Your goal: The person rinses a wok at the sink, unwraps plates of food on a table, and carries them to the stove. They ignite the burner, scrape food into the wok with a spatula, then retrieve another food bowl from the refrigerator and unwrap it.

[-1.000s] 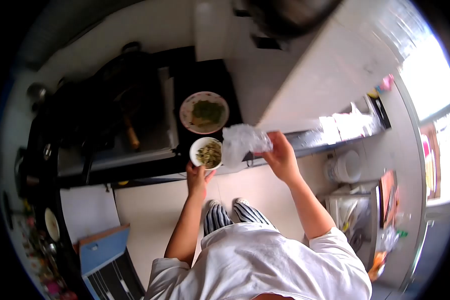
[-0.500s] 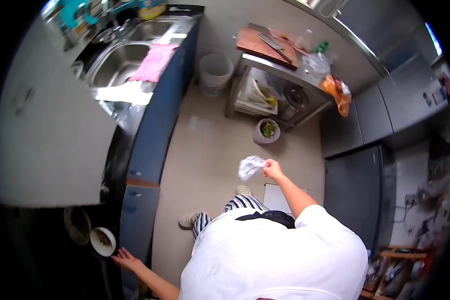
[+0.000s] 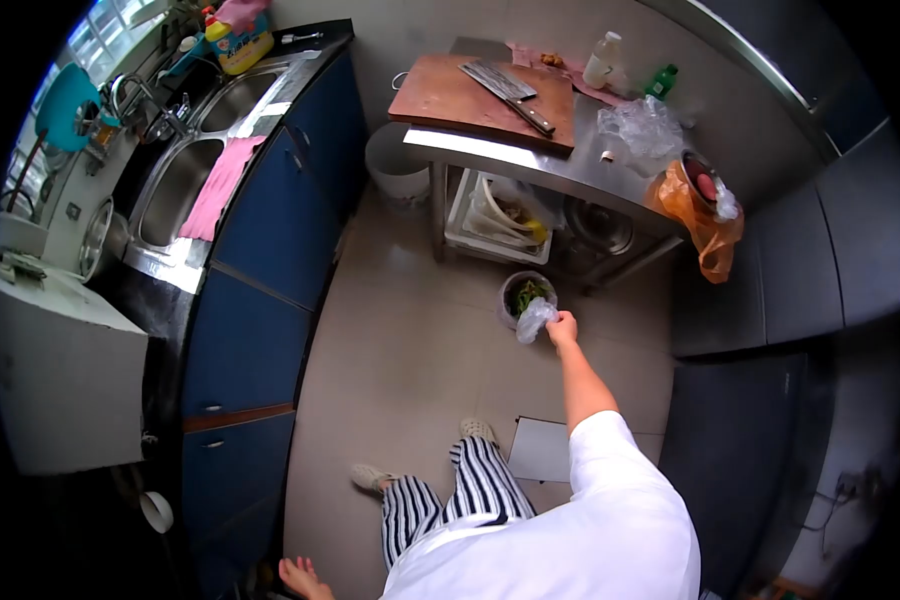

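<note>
My right hand [image 3: 562, 328] is closed on a crumpled clear plastic bag [image 3: 536, 319], which hangs in front of the trash bin [image 3: 506, 308]. Green vegetable scraps [image 3: 527, 293] lie inside that bin, on the floor by the steel table. Down at the lower left, my left hand [image 3: 305, 578] is held low with its fingers spread and nothing in them. A white bowl [image 3: 156, 512] sits on the dark counter, up and left of that hand and apart from it.
A cleaver [image 3: 500, 83] lies on the wooden cutting board [image 3: 435, 92] on the steel table. An orange plastic bag [image 3: 705, 235] hangs off its right end. A white bucket [image 3: 398, 165] stands beside the blue cabinets [image 3: 260, 220]. A white flat panel [image 3: 544, 450] lies on the floor.
My right hand has carried the plastic bag forward to the bin. My left hand has moved away from the bowl. The view has shifted nearer the steel table.
</note>
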